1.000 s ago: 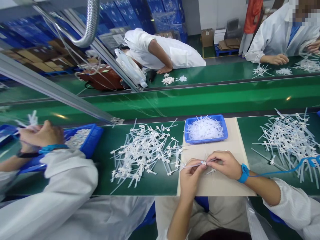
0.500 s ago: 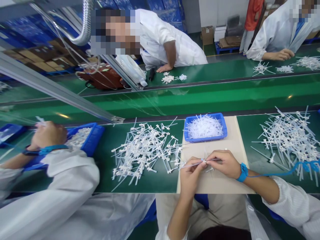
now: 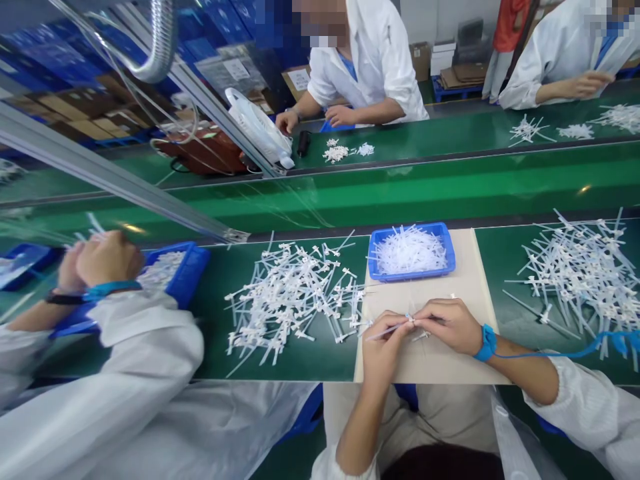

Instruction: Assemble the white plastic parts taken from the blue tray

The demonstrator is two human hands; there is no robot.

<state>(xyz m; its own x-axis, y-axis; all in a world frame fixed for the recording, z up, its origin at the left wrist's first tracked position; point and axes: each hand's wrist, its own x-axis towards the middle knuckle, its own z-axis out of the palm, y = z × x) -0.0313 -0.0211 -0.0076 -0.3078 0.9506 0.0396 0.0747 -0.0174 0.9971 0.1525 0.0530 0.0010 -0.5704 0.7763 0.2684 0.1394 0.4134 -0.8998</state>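
Observation:
Above the beige board (image 3: 465, 363), my left hand (image 3: 383, 347) and my right hand (image 3: 453, 323) meet fingertip to fingertip. My left thumb and fingers pinch a thin translucent tube (image 3: 384, 331) that points to the left. Where the fingertips meet, a small white fitting (image 3: 409, 318) shows, and my right fingers close on it. The fingers partly hide how tube and fitting join. Just under my hands, another small white piece (image 3: 421, 335) lies on the board. Beyond them stands a blue tray (image 3: 413, 275) heaped with short translucent tubes (image 3: 410, 250).
Piles of tubes with white fittings lie left (image 3: 290, 293) and right (image 3: 580, 273). A blue cord (image 3: 550, 355) runs from my right wristband. Close at left, a co-worker's hands (image 3: 107, 260) work beside a blue bin (image 3: 187, 277). A metal post (image 3: 165, 197) slants across.
My hands stay nearly in place with the tube and fitting. The co-worker across has straightened up and now holds both hands near the far bench. The left neighbour's hands have shifted slightly.

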